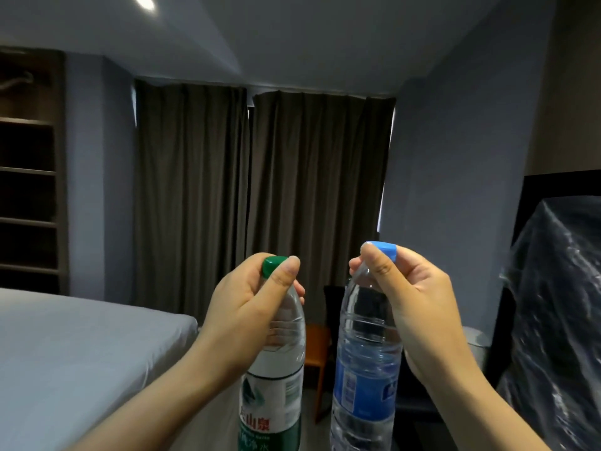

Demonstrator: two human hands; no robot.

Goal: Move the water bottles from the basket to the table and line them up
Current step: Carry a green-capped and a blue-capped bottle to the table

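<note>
L hand (247, 307) pinches green-cap bottle (276, 379) at neck, thumb by cap. R hand (413, 301) pinches blue-cap bottle (364, 362) likewise. Both upright, side by side, apart.

One clear bottle (276, 369) has a green cap (272, 265) and green-white label; the other bottle (364, 369), a blue cap (383, 249) and blue label. Brown curtains (260, 190), grey bed (81, 353).

A bedroom, dim, with the window covered.
A bed (81, 346) with a grey sheet fills the lower left. Behind it hang drawn floor-length curtains (260, 196), dark open shelves (29, 196) stand past its far end, and a plastic-wrapped bulk (553, 320) sits well to its right.
</note>
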